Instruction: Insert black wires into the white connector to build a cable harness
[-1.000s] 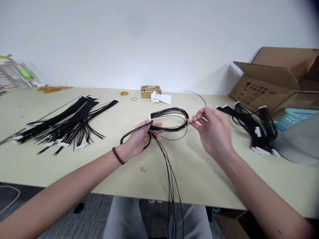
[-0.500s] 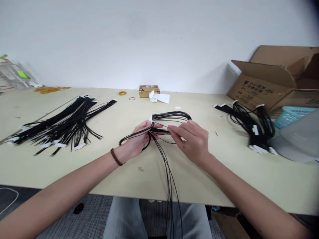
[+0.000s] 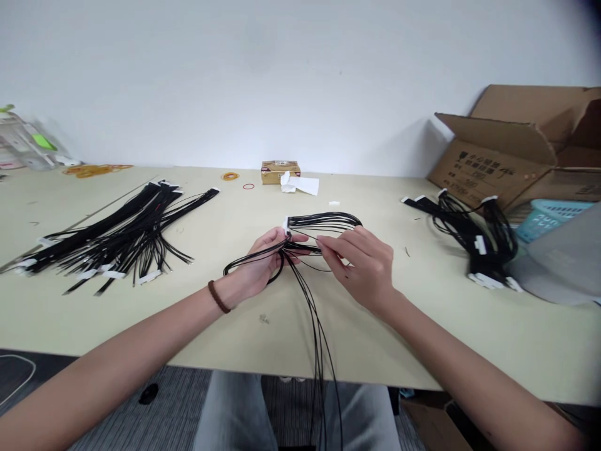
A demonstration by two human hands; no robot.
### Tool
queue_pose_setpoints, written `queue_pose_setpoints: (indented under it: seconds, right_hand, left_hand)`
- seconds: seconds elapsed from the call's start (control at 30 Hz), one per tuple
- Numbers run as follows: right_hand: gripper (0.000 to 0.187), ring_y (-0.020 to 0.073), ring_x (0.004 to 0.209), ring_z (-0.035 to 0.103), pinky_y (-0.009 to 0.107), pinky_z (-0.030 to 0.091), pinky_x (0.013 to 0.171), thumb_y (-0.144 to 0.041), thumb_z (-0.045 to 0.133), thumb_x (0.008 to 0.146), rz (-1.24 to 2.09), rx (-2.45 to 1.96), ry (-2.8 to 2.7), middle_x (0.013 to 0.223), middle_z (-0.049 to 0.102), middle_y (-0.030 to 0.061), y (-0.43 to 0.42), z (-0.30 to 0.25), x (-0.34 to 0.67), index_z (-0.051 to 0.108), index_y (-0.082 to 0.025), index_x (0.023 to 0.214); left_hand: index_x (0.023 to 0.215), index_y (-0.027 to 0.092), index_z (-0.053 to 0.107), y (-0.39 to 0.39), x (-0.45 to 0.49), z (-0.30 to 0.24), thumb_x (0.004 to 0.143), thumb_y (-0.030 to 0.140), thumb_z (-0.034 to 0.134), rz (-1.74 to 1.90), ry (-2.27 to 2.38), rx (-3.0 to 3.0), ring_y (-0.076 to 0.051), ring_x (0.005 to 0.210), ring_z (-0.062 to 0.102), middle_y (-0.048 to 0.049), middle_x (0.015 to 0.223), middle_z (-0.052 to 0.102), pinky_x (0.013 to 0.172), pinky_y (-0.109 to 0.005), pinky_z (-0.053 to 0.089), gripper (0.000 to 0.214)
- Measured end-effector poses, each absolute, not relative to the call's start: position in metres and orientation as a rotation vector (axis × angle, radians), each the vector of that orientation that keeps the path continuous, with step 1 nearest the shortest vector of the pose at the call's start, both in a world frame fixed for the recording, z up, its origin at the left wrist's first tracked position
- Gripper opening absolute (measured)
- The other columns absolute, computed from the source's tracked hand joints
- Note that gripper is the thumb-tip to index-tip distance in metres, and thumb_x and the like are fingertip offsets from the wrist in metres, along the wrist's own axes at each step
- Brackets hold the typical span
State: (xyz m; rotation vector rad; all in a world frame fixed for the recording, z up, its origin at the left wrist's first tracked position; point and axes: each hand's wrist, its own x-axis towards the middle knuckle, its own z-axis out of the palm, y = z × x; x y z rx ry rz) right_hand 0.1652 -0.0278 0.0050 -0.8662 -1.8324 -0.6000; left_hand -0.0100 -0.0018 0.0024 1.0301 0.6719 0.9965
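Wires [image 3: 323, 217] gathered at a white plug [image 3: 286, 225], held at the middle of a pale table [image 3: 375, 351].
Left hand [image 3: 260, 263] grasps the black bundle just below the plug, several loose strands hanging past the table's front edge; right hand [image 3: 364, 263] pinches a thin wire [image 3: 306, 233] near the plug, though whether its tip touches is too small to tell. Piled cables [image 3: 150, 232] lie to the left, folded bundles [image 3: 493, 241] to the right, near an open cardboard box [image 3: 493, 163].
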Motion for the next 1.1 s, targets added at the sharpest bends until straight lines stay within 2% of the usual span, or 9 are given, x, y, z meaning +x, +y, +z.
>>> queue_pose_setpoints:
  seconds: [0.2, 0.63, 1.1]
  right_hand:
    - [0.008, 0.0104, 0.055, 0.041, 0.024, 0.034, 0.051, -0.018, 0.056, 0.08, -0.6, -0.868, -1.847, 0.056, 0.054, -0.0019, -0.0276, 0.0048, 0.1657, 0.062, -0.022, 0.076]
    - [0.01, 0.0107, 0.055, 0.037, 0.025, 0.035, 0.055, -0.014, 0.053, 0.08, -0.499, -0.892, -1.868, 0.055, 0.05, -0.0021, -0.0289, 0.0084, 0.1651, 0.055, -0.02, 0.072]
    - [0.012, 0.0115, 0.057, 0.034, 0.025, 0.032, 0.054, -0.015, 0.049, 0.082, -0.359, -0.968, -1.879, 0.056, 0.043, -0.0023, -0.0305, 0.0111, 0.1654, 0.051, -0.02, 0.071]
  left_hand:
    - [0.081, 0.014, 0.058, 0.0007, -0.009, -0.001, 0.079, 0.034, 0.057, 1.024, 0.662, 1.023, -0.017, 0.077, 0.063, -0.0076, 0.1, 0.065, 0.066, -0.028, 0.046, 0.02]
    - [0.087, 0.014, 0.059, 0.0011, -0.0095, -0.0015, 0.08, 0.039, 0.055, 1.013, 0.689, 1.118, -0.019, 0.079, 0.065, -0.0099, 0.106, 0.064, 0.065, -0.027, 0.044, 0.026]
    - [0.081, 0.014, 0.057, -0.0026, -0.0058, 0.0049, 0.079, 0.039, 0.056, 1.069, 0.752, 1.208, -0.017, 0.076, 0.064, -0.011, 0.105, 0.064, 0.06, -0.025, 0.043, 0.025]
